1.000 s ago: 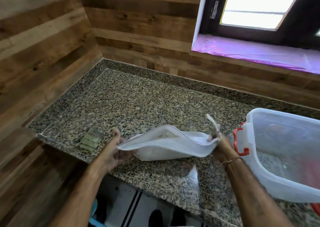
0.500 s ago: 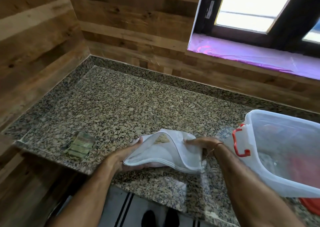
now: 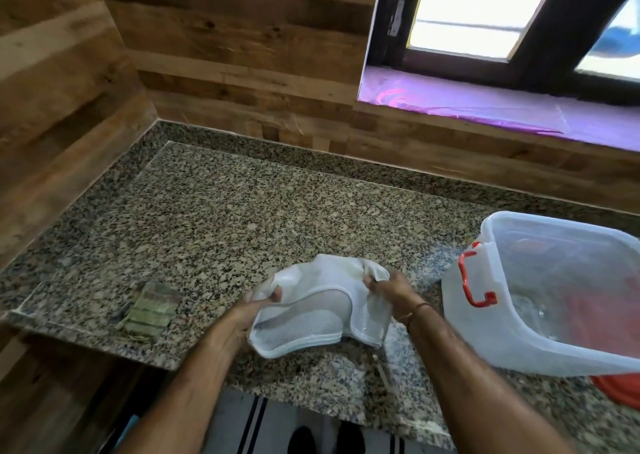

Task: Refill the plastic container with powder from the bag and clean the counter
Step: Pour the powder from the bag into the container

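A limp white plastic bag (image 3: 322, 311) is folded over itself just above the granite counter (image 3: 225, 218) near its front edge. My left hand (image 3: 249, 315) grips the bag's left end, thumb on top. My right hand (image 3: 389, 289) pinches the bag's upper right corner. To the right stands a translucent plastic container (image 3: 540, 318) with a red latch (image 3: 472, 280), open at the top; a thin layer of something pale lies in its bottom.
A folded greenish cloth (image 3: 149, 310) lies at the counter's front left. A red lid (image 3: 620, 389) peeks from under the container. Wood-panelled walls close the left and back. A purple-lined window sill (image 3: 502, 104) sits above the back wall.
The bag was stretched wide between my hands; my hands have come together and the bag is now folded into a smaller bundle. The view has shifted slightly.
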Motion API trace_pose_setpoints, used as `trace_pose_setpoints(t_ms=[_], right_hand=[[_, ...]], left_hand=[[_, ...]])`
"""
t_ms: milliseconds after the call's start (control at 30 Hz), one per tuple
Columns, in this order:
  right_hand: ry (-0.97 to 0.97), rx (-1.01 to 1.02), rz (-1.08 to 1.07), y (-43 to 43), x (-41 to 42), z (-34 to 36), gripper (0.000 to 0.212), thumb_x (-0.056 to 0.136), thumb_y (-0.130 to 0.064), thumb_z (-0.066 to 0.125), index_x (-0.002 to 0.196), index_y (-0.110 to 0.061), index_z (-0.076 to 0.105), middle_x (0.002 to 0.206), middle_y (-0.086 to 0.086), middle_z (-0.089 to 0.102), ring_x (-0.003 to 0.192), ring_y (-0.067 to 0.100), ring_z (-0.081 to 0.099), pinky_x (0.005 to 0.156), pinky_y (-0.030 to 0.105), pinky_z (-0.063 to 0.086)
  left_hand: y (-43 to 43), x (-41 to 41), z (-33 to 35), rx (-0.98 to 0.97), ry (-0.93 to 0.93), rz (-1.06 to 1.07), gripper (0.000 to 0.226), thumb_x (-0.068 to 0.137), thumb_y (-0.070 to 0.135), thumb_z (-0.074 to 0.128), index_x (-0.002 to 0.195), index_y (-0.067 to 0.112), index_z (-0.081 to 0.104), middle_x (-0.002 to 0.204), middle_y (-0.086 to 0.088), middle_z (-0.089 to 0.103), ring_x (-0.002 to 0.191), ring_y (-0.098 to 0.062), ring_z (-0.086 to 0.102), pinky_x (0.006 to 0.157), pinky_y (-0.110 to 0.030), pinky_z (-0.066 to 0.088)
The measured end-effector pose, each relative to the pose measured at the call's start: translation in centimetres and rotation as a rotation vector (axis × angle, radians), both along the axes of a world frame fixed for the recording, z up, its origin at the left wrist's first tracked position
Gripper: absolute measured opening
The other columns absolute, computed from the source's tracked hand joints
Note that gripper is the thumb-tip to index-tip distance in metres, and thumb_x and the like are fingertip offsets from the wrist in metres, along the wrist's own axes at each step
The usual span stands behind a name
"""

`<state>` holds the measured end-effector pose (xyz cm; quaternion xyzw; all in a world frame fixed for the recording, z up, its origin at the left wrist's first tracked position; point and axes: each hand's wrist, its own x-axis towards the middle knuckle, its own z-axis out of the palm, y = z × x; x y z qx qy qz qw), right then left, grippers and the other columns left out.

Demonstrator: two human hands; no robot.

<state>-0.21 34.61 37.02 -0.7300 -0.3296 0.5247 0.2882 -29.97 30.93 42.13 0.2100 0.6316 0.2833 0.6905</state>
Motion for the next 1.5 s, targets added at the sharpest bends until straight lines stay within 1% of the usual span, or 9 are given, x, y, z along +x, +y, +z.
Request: trace_pose_setpoints(t_ms=[67,267,400,567,867,1033,1200,1367,1500], right_hand=[[0.071,0.048,-0.038,-0.4,-1.2,3.7,0.021,0.088,-0.022,0.080,0.103,-0.010,0.071,0.090,0.009,0.074,0.073,0.023,0.067,0.059,0.033,0.056],[0.201,0.303,-0.049,1.3,0.9,12.8,0.010,0.093,-0.006,0.072,0.102,-0.002,0.068,0.084,0.011,0.067,0.063,0.019,0.059,0.055,0.025,0.050],[0.233,0.513,-0.033,1.5,5.9,19.3,0.022,0.093,-0.003,0.071,0.114,0.001,0.065,0.085,0.013,0.063,0.054,0.010,0.059,0.051,0.021,0.049],[0.163,0.672,-0.069,-0.1,15.9,26.0,0.028,0.091,-0.012,0.076,0.117,-0.007,0.068,0.095,0.008,0.071,0.075,0.020,0.065,0.063,0.026,0.058],[0.215,0.838,-0.166,-6.8,33.7,27.5,0.037,0.086,-0.008,0.076,0.120,-0.005,0.062,0.096,0.007,0.070,0.085,0.021,0.067,0.072,0.034,0.063],[0.463,0.694,-0.149,-9.0,37.4,21.7,0.062,0.082,-0.056,0.062,0.121,-0.007,0.065,0.103,0.021,0.064,0.073,0.028,0.071,0.059,0.042,0.059],[0.611,0.700,-0.163,-10.7,38.4,18.3,0.065,0.085,-0.062,0.047,0.114,-0.009,0.072,0.094,0.011,0.078,0.085,0.017,0.073,0.071,0.034,0.064],[0.487,0.739,-0.122,-10.4,38.8,18.0,0.075,0.094,-0.057,0.042,0.119,0.009,0.069,0.116,0.023,0.074,0.107,0.024,0.071,0.082,0.028,0.059],[0.470,0.753,-0.076,-10.0,39.4,16.5,0.066,0.083,-0.054,0.071,0.114,0.005,0.074,0.119,0.029,0.071,0.107,0.030,0.068,0.087,0.033,0.062]], left_hand=[[1.3,-0.9,0.9,0.111,0.090,-0.075,0.068,0.088,0.043,0.076,0.143,0.011,0.050,0.125,-0.007,0.060,0.094,-0.019,0.063,0.055,-0.025,0.057],[6.1,-0.4,6.8,0.422,0.121,-0.095,0.124,0.035,0.073,0.093,0.140,0.017,0.059,0.139,-0.006,0.064,0.110,-0.021,0.068,0.070,-0.024,0.059],[5.9,5.6,14.2,0.588,0.112,-0.073,0.034,0.090,0.039,0.076,0.110,0.019,0.060,0.101,-0.003,0.069,0.079,-0.015,0.067,0.054,-0.019,0.056],[4.5,15.6,19.9,0.846,0.066,-0.067,0.014,0.098,0.015,0.067,0.104,0.009,0.057,0.085,0.000,0.061,0.072,-0.006,0.067,0.048,-0.011,0.050],[1.8,35.7,17.4,1.106,-0.054,-0.106,0.043,0.079,0.009,0.086,0.099,0.017,0.049,0.083,0.007,0.064,0.069,-0.003,0.058,0.060,-0.024,0.053],[1.3,37.9,13.2,1.148,0.272,-0.306,0.057,0.068,0.027,0.088,0.109,0.027,0.048,0.093,0.001,0.068,0.074,-0.011,0.061,0.065,-0.030,0.054],[0.2,37.5,10.4,1.079,0.628,-0.567,0.067,0.055,0.062,0.084,0.110,0.041,0.051,0.110,0.005,0.061,0.096,-0.021,0.062,0.079,-0.035,0.050],[-0.7,36.1,12.1,0.828,0.085,-0.468,0.075,0.053,0.088,0.075,0.096,0.026,0.067,0.103,-0.006,0.073,0.093,-0.026,0.073,0.072,-0.046,0.063],[-0.8,36.7,11.0,0.795,-0.054,-0.189,0.076,0.053,0.065,0.093,0.100,0.019,0.055,0.106,-0.014,0.068,0.089,-0.032,0.065,0.070,-0.048,0.059]])
